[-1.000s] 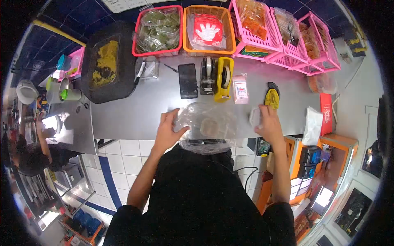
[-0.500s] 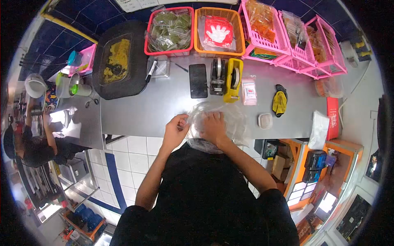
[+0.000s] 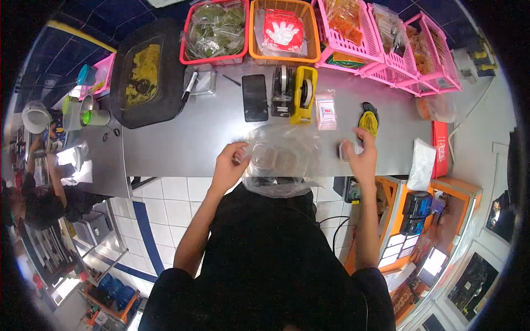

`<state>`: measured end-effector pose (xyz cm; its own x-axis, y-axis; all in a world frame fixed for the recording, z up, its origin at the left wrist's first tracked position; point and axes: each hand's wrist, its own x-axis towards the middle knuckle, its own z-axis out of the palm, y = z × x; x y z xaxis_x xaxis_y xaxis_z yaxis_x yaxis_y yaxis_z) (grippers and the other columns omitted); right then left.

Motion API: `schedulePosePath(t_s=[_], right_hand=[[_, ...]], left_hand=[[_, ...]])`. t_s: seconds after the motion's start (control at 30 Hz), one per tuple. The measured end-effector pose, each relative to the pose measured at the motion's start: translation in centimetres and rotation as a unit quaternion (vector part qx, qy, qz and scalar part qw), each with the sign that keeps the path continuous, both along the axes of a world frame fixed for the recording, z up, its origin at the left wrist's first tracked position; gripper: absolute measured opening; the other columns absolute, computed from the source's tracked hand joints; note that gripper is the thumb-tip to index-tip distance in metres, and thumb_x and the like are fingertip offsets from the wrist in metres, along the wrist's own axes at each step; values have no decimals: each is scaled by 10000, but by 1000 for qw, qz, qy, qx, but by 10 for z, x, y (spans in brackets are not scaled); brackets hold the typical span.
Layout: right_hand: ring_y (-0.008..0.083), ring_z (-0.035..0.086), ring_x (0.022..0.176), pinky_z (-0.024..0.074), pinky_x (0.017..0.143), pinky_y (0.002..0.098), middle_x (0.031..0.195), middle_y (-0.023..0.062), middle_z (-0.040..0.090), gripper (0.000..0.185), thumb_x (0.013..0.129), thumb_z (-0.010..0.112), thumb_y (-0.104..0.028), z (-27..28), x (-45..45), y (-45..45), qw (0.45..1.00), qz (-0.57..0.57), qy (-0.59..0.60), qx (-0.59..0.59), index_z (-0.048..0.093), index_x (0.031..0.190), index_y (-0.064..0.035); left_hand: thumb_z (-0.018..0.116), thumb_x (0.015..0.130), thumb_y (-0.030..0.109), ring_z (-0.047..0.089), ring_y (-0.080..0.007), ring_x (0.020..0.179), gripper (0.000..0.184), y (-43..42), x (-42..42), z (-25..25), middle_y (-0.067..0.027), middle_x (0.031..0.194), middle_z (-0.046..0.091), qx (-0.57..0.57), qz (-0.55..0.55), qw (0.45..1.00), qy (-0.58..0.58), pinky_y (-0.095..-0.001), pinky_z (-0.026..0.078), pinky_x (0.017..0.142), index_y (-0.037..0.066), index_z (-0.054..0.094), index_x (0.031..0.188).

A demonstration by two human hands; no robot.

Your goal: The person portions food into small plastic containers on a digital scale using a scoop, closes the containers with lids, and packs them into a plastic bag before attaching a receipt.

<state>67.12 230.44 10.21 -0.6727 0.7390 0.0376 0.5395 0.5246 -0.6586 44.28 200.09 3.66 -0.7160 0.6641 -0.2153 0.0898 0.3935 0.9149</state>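
A clear plastic bag [image 3: 309, 143] lies at the table's front edge, with small clear containers [image 3: 285, 162] inside it. At the bag's left edge, my left hand [image 3: 227, 168] has its fingers curled, with the thumb against the plastic. Its fingertips are partly hidden. To the right of the bag, my right hand [image 3: 362, 160] is closed around a small clear lidded container [image 3: 343, 151], thumb on the near side. The container's right part is hidden by the hand. Just beyond the fingers lies a yellow and black item [image 3: 368, 122].
Behind the bag are a phone [image 3: 254, 98], a black tape dispenser [image 3: 282, 91], a yellow tape dispenser [image 3: 303, 96] and a pink-and-white packet [image 3: 326, 111]. Baskets line the back, including a red one [image 3: 214, 59]. A black tub [image 3: 124, 105] stands left. A person [image 3: 44, 190] works far left.
My right hand has left the bag and moved right to the small container. My left hand stays by the bag's left edge. The whole view has shifted slightly.
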Motion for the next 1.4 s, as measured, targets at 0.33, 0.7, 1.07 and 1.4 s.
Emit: schedulePosePath(t_s=[0.33,0.7,1.07,1.4], right_hand=[[459,501,1237,424,1060,458,1376,262,480,958,651,866,-260,-86,43,14,987,-40,-158,7,380,1440,-12],[417,483,1274,430,1073,455,1372,209,499,904,619,848,-32,3,-51,-110,946,294,-35,-131,399,1403,-32],[409,418,1341,385,1112,463,1435,202,448,916,665,847,-60,-40,-71,-121,951,291,-81,-68,339,1426,-33],[38,455,532,401,509,245,603,-13,527,330,937,701,-132,36,81,-54,973,-106,100,-177,561,658,-24]], left_hand=[[785,761,114,573,-363,1171,666,20,2,15,-165,1284,547,-57,-151,977,141,-418,500,967,70,503,1363],[781,810,120,627,-272,958,543,11,0,-2,-145,1155,588,-4,-69,990,126,-368,550,767,80,559,1303],[787,794,127,611,-281,974,576,2,5,15,-155,1187,573,-28,-60,995,77,-367,538,818,78,551,1318],[517,1012,423,555,-201,1057,485,-42,45,-36,-78,1335,533,134,301,855,-400,-347,451,920,120,501,1390]])
